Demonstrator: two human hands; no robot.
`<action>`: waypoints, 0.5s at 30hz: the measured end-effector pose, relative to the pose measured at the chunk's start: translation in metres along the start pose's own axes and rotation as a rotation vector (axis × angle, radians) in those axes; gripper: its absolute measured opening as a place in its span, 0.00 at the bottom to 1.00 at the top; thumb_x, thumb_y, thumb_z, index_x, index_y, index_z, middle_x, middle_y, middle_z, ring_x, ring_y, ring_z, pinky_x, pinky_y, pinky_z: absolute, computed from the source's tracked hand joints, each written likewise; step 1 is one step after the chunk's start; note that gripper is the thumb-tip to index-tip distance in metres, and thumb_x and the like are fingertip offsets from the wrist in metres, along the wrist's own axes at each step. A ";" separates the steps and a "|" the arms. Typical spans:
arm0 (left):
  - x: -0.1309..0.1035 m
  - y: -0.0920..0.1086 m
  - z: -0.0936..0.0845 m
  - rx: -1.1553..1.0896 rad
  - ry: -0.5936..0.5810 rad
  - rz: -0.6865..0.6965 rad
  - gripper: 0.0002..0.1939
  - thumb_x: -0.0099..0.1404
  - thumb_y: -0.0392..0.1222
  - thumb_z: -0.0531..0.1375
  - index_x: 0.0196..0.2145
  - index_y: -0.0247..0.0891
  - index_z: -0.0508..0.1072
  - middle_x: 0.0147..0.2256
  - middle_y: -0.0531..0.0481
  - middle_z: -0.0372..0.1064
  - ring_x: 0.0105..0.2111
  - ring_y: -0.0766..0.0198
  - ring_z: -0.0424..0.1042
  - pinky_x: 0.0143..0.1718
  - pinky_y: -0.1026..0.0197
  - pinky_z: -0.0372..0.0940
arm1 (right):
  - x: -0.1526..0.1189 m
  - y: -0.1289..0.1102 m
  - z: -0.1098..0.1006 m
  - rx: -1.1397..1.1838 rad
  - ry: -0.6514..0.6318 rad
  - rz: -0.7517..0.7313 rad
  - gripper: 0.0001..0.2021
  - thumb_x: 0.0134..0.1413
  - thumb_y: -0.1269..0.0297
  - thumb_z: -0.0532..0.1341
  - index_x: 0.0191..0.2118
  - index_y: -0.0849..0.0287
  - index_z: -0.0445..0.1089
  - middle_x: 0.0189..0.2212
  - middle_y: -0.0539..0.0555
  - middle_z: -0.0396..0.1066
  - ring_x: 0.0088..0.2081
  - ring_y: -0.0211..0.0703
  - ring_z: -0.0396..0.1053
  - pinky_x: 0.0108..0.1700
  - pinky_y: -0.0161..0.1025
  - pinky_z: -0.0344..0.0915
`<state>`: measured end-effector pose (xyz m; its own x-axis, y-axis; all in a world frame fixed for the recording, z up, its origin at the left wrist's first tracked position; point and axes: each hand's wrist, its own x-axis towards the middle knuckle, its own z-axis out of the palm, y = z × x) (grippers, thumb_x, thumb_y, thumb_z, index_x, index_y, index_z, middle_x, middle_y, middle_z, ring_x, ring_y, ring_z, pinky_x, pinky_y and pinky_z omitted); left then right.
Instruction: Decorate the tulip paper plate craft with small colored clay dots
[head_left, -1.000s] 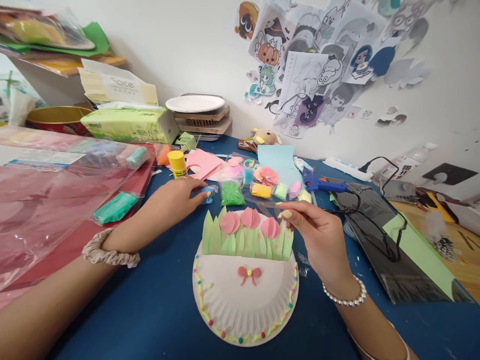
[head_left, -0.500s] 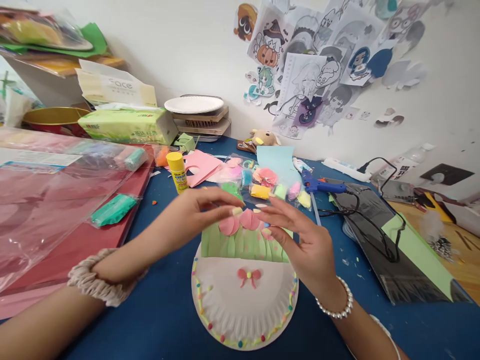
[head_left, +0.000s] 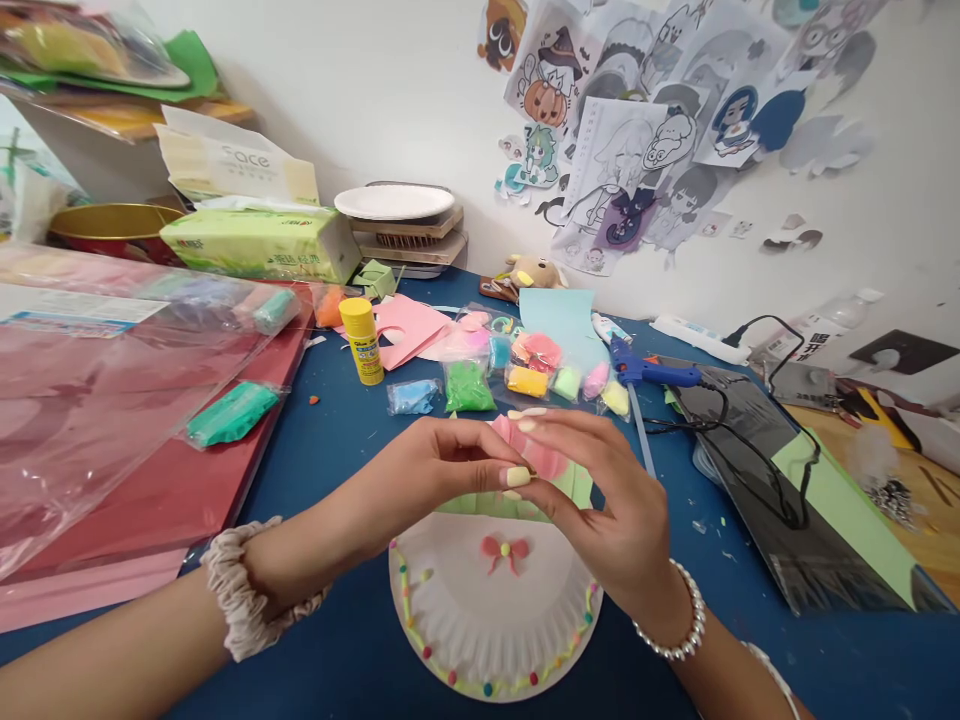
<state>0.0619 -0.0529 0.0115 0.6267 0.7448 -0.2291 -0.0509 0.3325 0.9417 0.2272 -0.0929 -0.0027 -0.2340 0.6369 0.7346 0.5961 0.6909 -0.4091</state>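
Observation:
My left hand (head_left: pixel 461 462) and my right hand (head_left: pixel 611 490) meet fingertip to fingertip above a decorated paper plate (head_left: pixel 495 622). Both are closed in a pinch; whatever lies between the fingertips is too small and hidden to name. Behind the fingers, pink paper flowers (head_left: pixel 553 462) and a cut green paper strip (head_left: pixel 466 506) show in part on the plate's upper half. A reddish-pink bow (head_left: pixel 493 549) with a yellow centre sits on the plate's white face. Along its lower rim runs a yellow line dotted with coloured beads of clay.
Beyond my hands lie packs of coloured clay, among them green (head_left: pixel 469 386) and blue (head_left: pixel 415 397). A glue stick (head_left: pixel 361 342) stands at their left. To the right are a blue glue gun (head_left: pixel 660 373) with its cord and a black sheet (head_left: pixel 750 480). Red sheets (head_left: pixel 187 500) lie left.
My left hand has moved right and down, so its fingertips now meet those of my right hand. The small blue bit at my right fingertips is out of sight.

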 end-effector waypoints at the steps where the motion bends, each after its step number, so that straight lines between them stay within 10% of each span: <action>1: 0.000 0.000 -0.001 0.014 0.009 0.004 0.04 0.52 0.39 0.63 0.22 0.39 0.74 0.24 0.58 0.70 0.29 0.70 0.68 0.34 0.67 0.60 | 0.001 0.000 0.000 -0.018 0.018 -0.009 0.15 0.46 0.73 0.64 0.41 0.53 0.67 0.39 0.51 0.74 0.44 0.42 0.68 0.45 0.43 0.67; 15: 0.003 -0.006 -0.004 0.293 0.080 0.253 0.06 0.54 0.40 0.61 0.22 0.38 0.74 0.26 0.54 0.65 0.29 0.67 0.64 0.33 0.63 0.58 | 0.005 -0.003 -0.001 0.032 0.031 0.008 0.06 0.46 0.75 0.63 0.30 0.58 0.67 0.31 0.53 0.72 0.37 0.42 0.68 0.40 0.42 0.64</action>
<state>0.0612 -0.0500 0.0038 0.5600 0.8284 0.0113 0.0353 -0.0375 0.9987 0.2247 -0.0920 0.0032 -0.2049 0.6320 0.7474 0.5727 0.6967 -0.4321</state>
